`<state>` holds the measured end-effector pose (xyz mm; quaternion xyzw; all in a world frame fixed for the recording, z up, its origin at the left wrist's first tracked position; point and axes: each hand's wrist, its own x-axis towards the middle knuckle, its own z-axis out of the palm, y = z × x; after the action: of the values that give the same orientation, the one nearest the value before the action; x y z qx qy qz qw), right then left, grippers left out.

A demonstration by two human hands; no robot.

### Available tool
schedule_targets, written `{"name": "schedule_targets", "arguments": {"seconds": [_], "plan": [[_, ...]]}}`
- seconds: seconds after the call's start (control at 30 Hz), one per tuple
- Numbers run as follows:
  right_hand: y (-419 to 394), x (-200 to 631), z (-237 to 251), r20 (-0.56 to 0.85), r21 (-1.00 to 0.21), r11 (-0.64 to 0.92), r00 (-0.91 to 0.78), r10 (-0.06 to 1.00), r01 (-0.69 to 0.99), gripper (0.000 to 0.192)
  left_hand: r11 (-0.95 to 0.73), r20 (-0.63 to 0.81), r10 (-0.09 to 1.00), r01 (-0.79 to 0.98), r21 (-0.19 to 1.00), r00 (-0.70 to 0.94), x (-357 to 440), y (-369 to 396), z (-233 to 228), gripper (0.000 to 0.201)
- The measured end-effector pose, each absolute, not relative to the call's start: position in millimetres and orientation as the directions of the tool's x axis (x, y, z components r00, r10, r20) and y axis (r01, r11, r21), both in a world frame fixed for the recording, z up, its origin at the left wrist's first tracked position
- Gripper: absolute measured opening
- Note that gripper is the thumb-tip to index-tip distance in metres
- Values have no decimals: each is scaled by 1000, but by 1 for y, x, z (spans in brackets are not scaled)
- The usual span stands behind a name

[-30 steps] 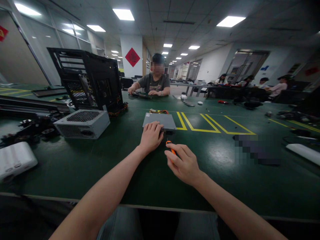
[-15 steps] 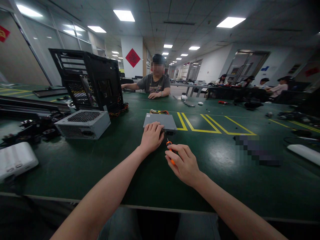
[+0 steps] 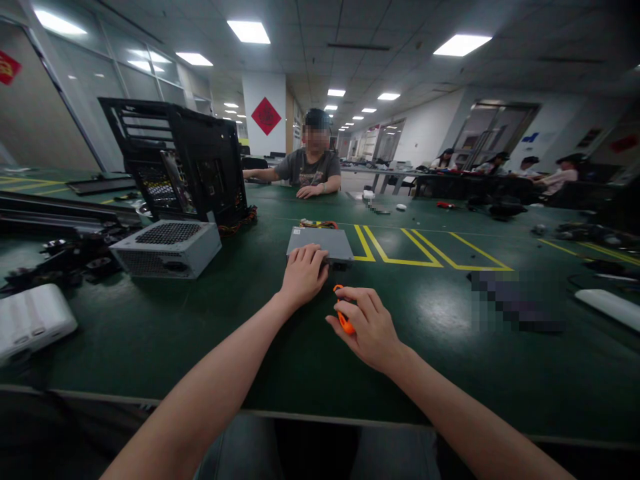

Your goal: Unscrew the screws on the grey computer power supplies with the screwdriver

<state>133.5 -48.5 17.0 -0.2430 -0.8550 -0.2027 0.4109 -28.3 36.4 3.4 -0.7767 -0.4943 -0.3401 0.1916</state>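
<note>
Two bare forearms reached out from the near edge of the green table [image 3: 150, 347], above the person's knees. The right hand [image 3: 367, 327] lay closest, its fingers curled round an orange-handled screwdriver [image 3: 343, 319]; only the orange handle showed between thumb and forefinger, and the tip was hidden, so whether it met anything could not be told. Just beyond and to the left, the left hand [image 3: 303, 273] rested palm down on the near corner of a flat grey metal box [image 3: 323, 244], fingers spread lightly over its top and edge rather than gripping it. The box sat flat near the middle of the table, beside yellow floor-style lines [image 3: 400, 250] painted on the surface. Coloured wires [image 3: 317, 224] lay just behind it.

Further left sat a grey power supply [image 3: 167, 248] with a round fan grille on top, and nearer the table's left edge a white block [image 3: 33, 321]. Behind the power supply stood a black computer case [image 3: 175, 160], upright and open. Across the table a seated person in a grey shirt [image 3: 310, 168] rested one hand on the surface. More people sat at tables [image 3: 500, 173] well off to the right.
</note>
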Motion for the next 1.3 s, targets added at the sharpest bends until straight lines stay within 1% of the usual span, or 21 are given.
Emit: {"name": "schedule_targets", "arguments": {"seconds": [0.2, 0.3, 0.4, 0.5, 0.63, 0.93, 1.0, 1.17, 1.3], "plan": [[-48, 133, 15, 810, 160, 820, -548, 209, 549, 22, -441, 718, 636, 897, 37, 283, -28, 36, 4, 27], [-48, 133, 13, 794, 157, 827, -567, 220, 540, 26, -438, 717, 637, 898, 37, 281, -28, 35, 4, 27], [-48, 133, 12, 785, 138, 827, -569, 244, 545, 24, -436, 721, 634, 899, 34, 280, -28, 34, 5, 27], [-49, 133, 14, 796, 140, 811, -552, 249, 568, 17, -438, 724, 631, 898, 33, 281, -28, 34, 5, 27], [-48, 133, 13, 820, 138, 790, -516, 248, 598, 16, -443, 721, 634, 895, 41, 281, -28, 34, 5, 26], [-44, 134, 7, 827, 90, 840, -511, 236, 535, 32, -437, 724, 631, 899, 34, 279, -28, 35, 3, 27], [-44, 134, 7, 823, 85, 839, -513, 245, 537, 32, -433, 724, 630, 901, 28, 280, -28, 35, 3, 27], [-43, 135, 8, 817, 74, 825, -508, 272, 561, 22, -432, 722, 633, 901, 31, 279, -28, 35, 4, 27], [-42, 136, 7, 819, 98, 820, -514, 256, 564, 21, -431, 720, 636, 902, 31, 279, -28, 34, 5, 27]]}}
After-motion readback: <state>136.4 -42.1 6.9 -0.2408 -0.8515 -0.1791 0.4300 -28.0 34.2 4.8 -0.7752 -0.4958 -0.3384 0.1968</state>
